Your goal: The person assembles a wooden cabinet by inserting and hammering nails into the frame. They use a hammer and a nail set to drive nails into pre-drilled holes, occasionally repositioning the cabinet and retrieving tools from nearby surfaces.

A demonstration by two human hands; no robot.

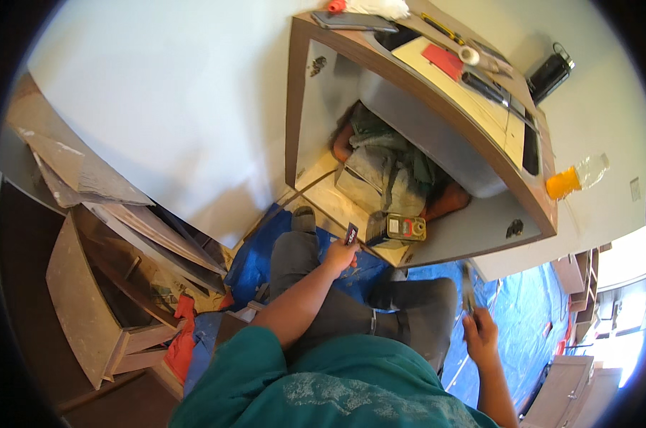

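My left hand point(342, 257) is closed around a short dark piece with a pale marking point(351, 234), which sticks up past the fingers; its kind is not clear. It is just in front of the open cabinet point(292, 107). My right hand point(481, 332) grips a slim tool with a flat greyish end point(468, 285), perhaps a brush or scraper, over the blue sheet. A rectangular metal can point(407, 227) stands on the cabinet's front floor. Behind it are dusty greenish-grey cloth point(394, 160) and what look like another person's bare limbs point(448, 201).
Atop the cabinet lie a phone point(355, 21), red sheet point(443, 61), tape roll point(468, 55) and black-handled tool point(485, 88). A black bottle point(550, 75) and a clear bottle with orange liquid point(576, 178) stand beside it. Wooden drawers point(87, 307) are left; blue sheeting point(515, 314) covers the floor.
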